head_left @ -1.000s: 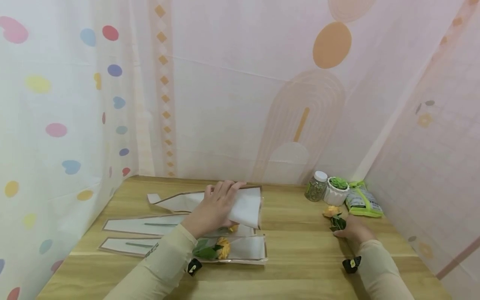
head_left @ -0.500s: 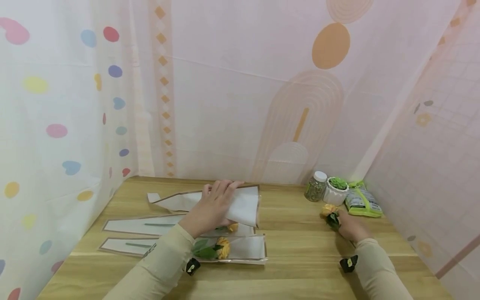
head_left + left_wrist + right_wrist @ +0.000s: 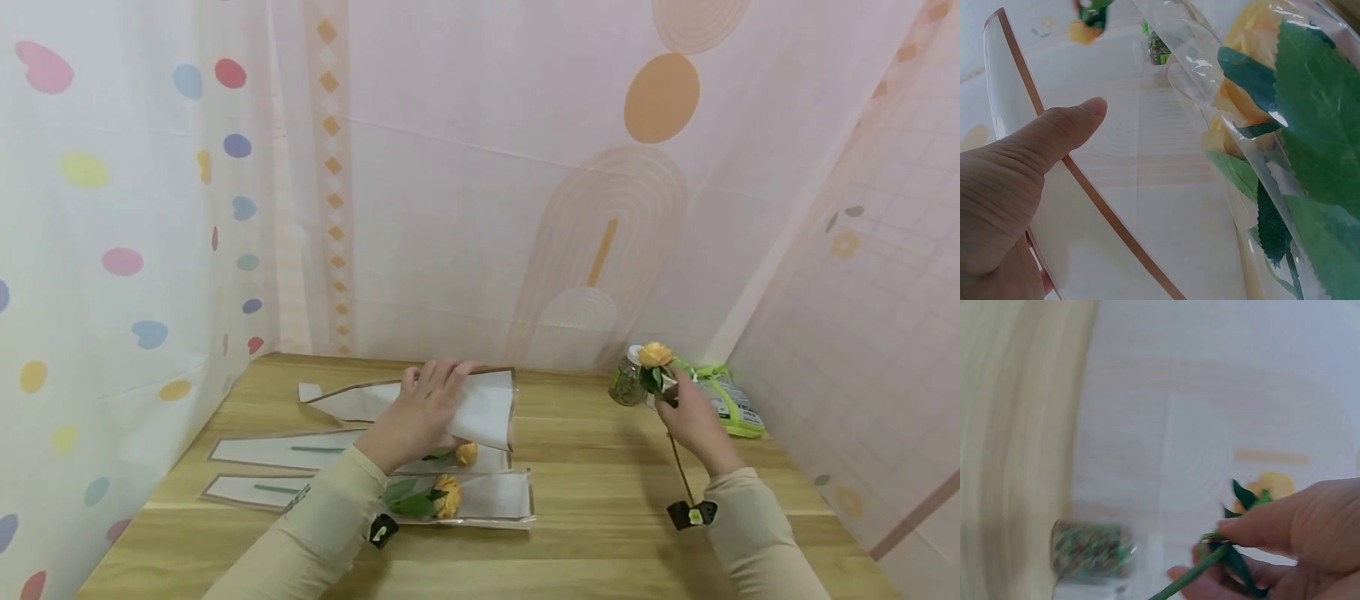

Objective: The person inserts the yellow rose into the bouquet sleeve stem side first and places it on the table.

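Note:
In the head view my left hand point(image 3: 420, 421) grips a white, brown-edged flower sleeve point(image 3: 491, 410) at the back of the table. The left wrist view shows the thumb over the sleeve's edge point(image 3: 1113, 219) and the fingers behind it. On the right, my right hand point(image 3: 693, 425) pinches the stem of a yellow artificial rose point(image 3: 656, 356). The bloom points up and the stem point(image 3: 681, 467) hangs below the hand. Two more sleeves lie nearer me, each with a yellow rose inside: a front rose point(image 3: 447, 497) and a middle rose point(image 3: 467, 453).
At the back right stand a jar point(image 3: 626, 383) with a white lid and a potted plant mostly hidden behind the right hand. A green-and-grey packet point(image 3: 738, 410) lies beside them. Patterned curtains point(image 3: 450, 208) close off the table's back and sides.
My right hand has lifted the rose from low over the table, so the bloom now stands upright before the jar and pot. The left hand has stayed on its sleeve.

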Demonstrator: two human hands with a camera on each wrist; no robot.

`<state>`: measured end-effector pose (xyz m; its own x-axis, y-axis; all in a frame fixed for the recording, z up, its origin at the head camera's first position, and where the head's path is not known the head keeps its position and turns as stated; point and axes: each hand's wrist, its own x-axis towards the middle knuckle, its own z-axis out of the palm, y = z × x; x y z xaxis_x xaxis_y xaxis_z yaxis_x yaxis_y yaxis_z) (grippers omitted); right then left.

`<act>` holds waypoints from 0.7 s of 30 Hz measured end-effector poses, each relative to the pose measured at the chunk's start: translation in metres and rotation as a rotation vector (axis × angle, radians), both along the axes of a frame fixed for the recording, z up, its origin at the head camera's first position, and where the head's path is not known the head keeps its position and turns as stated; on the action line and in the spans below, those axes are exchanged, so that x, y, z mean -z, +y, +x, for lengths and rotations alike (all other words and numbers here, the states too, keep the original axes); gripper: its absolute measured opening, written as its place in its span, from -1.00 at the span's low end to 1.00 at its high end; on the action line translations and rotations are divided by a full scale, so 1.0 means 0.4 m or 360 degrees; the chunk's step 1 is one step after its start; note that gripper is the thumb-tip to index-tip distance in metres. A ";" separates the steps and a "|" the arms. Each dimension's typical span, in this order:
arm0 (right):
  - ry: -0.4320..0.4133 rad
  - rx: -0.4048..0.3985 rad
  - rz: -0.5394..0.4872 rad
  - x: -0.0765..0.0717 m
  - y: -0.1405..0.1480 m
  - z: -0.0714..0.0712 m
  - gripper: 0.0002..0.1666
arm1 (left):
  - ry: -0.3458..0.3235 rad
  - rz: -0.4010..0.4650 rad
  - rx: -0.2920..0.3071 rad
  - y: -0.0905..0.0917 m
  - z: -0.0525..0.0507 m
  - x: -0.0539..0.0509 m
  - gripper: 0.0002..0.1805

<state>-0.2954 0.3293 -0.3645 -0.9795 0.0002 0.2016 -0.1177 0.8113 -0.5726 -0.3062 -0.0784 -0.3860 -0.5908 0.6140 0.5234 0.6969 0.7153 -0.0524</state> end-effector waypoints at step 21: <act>0.0624 0.0151 -0.0821 -0.106 -0.102 0.056 -0.12 | -0.0013 0.0030 -0.0007 0.003 -0.025 0.002 0.31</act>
<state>-0.2731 0.2885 -0.3223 -0.8245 0.2751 0.4945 -0.3381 0.4612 -0.8203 -0.3162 -0.0771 -0.3867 -0.5980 0.6012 0.5300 0.6940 0.7192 -0.0330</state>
